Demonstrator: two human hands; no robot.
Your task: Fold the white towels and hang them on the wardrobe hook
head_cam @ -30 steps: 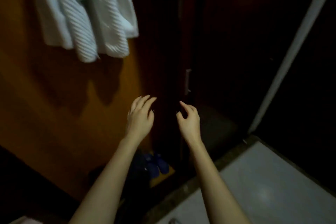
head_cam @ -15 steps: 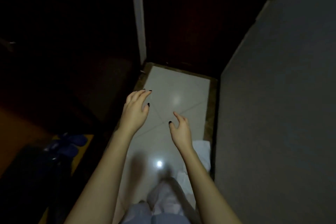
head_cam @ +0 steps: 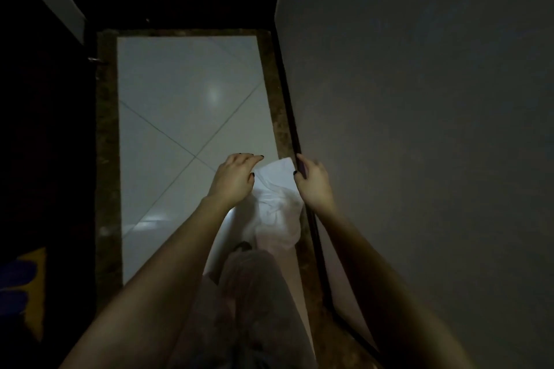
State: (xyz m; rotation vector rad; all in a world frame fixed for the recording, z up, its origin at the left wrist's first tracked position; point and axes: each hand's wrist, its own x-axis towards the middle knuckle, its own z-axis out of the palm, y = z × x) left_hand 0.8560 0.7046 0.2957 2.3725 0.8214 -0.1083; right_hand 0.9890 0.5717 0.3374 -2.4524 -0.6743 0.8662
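A crumpled white towel (head_cam: 277, 204) lies on the pale tiled floor (head_cam: 180, 93), close to the grey wall on the right. My left hand (head_cam: 235, 178) hovers over the towel's left side, fingers curved and apart, holding nothing. Above the towel's right edge, my right hand (head_cam: 313, 181) is also empty with its fingers loosely spread. Both forearms reach down from the bottom of the view. The hung towels and the wardrobe hook are out of sight.
A grey wall (head_cam: 419, 129) fills the right side, with a dark skirting strip (head_cam: 302, 189) at its base. A brown stone border (head_cam: 106, 159) frames the tiles. Dark wardrobe space lies left, with blue slippers (head_cam: 15, 278) at the lower left. My light trousers (head_cam: 254, 293) show below.
The view swung from the wardrobe and its hanging towels to the floor. Both empty hands have dropped toward the white towel by the wall.
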